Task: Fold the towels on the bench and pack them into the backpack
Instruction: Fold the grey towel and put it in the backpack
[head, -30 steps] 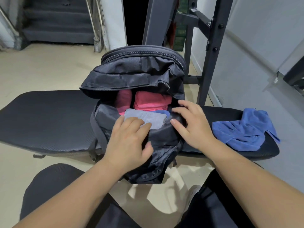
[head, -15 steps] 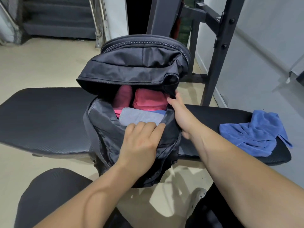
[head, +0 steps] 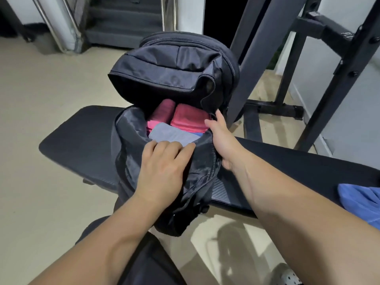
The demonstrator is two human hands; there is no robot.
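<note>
You hold the open black backpack (head: 170, 75) by its rim with both hands on the padded desk (head: 86, 136).

Your left hand (head: 162, 169) curls its fingers over the front lip of the opening, fingertips against a folded gray towel (head: 172, 135) lying just inside. Your right hand (head: 223, 140) grips the right edge of the opening, with its fingers wrapped behind the fabric. Two folded pink towels (head: 189, 118) sit side by side behind the gray one. A crumpled blue towel (head: 362, 202) lies on the desk, well apart to your right. A dark metal rack (head: 267, 48) stands behind.
</note>
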